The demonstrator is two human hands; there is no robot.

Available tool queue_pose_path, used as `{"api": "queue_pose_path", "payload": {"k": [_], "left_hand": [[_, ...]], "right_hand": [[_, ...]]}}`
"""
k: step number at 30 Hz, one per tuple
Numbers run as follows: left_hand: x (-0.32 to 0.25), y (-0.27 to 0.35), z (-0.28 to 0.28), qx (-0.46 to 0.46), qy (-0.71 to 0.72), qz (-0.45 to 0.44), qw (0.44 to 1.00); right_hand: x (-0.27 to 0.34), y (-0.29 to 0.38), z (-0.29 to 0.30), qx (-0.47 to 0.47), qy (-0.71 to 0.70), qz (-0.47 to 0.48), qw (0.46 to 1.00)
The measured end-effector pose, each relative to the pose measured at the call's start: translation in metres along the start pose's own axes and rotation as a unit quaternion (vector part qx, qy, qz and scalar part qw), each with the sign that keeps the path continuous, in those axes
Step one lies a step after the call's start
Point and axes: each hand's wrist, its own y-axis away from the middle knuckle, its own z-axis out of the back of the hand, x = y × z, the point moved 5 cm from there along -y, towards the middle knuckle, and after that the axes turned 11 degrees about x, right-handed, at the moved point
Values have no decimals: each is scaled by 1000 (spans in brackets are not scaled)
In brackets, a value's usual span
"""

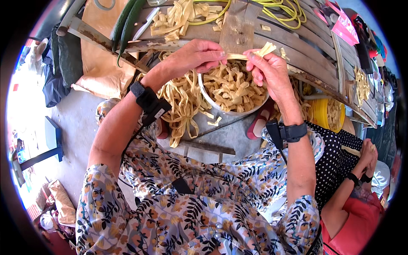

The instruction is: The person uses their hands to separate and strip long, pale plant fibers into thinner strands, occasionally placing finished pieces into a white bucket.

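Over a white bucket (255, 108), my left hand (204, 55) and my right hand (269, 68) stretch a pale yellow, flat strip (236, 56) between them. My left fingers pinch one end. The right thumb and fingers grip the other part, where a folded, bunched end sticks up past the hand. Knotted yellow pieces (234, 86) fill the bucket to near its rim. Left of it hangs a tangled heap of long loose strips (181, 105). What the strips are made of cannot be told.
A slatted wooden table (299, 47) holds a board (237, 30), more strips (181, 16), yellow cord (287, 14), a white-handled tool (146, 24) and long green vegetables (130, 28). A yellow bucket (320, 111) stands right. A co-worker's hands (368, 156) hold a strip nearby.
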Motion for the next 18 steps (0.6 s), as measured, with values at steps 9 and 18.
{"api": "queue_pose_path", "payload": {"k": [9,18], "left_hand": [[-29,-22,44,-166,-229,-76,956],[-34,-65,73,-309,-283,-115,901]], "right_hand": [[7,-34,16,-17,-59,3,998],[21,-80,47,-113,-76,109,985]]}}
